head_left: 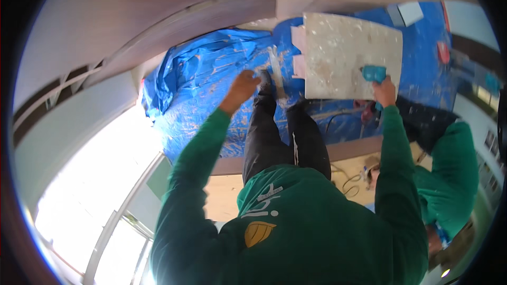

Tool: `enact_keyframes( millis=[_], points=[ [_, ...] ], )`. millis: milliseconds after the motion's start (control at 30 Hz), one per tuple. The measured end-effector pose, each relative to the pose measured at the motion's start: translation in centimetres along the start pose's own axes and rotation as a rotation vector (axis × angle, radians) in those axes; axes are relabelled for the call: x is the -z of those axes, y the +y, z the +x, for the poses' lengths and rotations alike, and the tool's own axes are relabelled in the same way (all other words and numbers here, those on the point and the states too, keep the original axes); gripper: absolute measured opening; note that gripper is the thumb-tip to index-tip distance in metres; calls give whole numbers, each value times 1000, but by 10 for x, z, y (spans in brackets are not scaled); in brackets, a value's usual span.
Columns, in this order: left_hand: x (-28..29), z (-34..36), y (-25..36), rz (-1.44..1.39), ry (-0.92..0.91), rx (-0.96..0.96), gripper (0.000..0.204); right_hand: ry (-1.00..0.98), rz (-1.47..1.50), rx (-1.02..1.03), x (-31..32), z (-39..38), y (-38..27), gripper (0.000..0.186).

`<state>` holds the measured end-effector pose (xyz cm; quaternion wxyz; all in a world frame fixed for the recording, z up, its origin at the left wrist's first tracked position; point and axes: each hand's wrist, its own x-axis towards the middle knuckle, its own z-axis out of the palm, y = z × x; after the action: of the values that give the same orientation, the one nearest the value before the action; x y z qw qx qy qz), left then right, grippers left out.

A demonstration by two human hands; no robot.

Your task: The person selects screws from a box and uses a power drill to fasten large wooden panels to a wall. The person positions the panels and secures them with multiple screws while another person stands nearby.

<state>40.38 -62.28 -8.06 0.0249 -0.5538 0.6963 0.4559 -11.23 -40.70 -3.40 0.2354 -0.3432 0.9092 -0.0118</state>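
Centrally, right of the middle, the teal drill (374, 73) appears against a pale, speckled board (346, 39), its handle gripped by the right hand (386, 92). The left hand (243, 91), left of centre, is blurred — whether its fingers grasp anything cannot be told. Pink pieces (298, 67) show at the board's left edge; a white box (410, 13) lies at upper right, a red item (442, 51) below it. At lower right a co-worker (451, 163) in green occupies the space beside the right arm. A smeared blue sheet (428, 74) — bunched at upper left — covers the ground; beige floor (224, 195) and a cable (347, 183) show below it. A bright window (100, 163) fills the lower left.
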Motion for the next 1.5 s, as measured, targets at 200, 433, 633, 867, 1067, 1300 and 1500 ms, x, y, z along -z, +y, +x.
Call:
enact_keyframes(
  millis=[200,433,633,867,1067,1300,1500],
  points=[
    [-221,88,25,-437,-600,286,73,-55,263,-136,13,-6,19,51],
    [-337,92,24,-274,-183,254,97,6,155,-107,16,-37,12,52],
    [-340,53,48,-356,-179,225,87,185,307,-204,14,-71,75,50],
    [-270,51,59,-125,-356,177,80,180,220,-232,26,-32,110,52],
    [-93,-167,63,815,-949,82,95,69,165,-220,29,-12,125,51],
    [-9,-281,155,225,-839,322,37,85,230,-187,36,26,124,49],
    [82,-227,259,191,-106,-217,22,-42,296,-188,34,37,138,69]
  ],
)
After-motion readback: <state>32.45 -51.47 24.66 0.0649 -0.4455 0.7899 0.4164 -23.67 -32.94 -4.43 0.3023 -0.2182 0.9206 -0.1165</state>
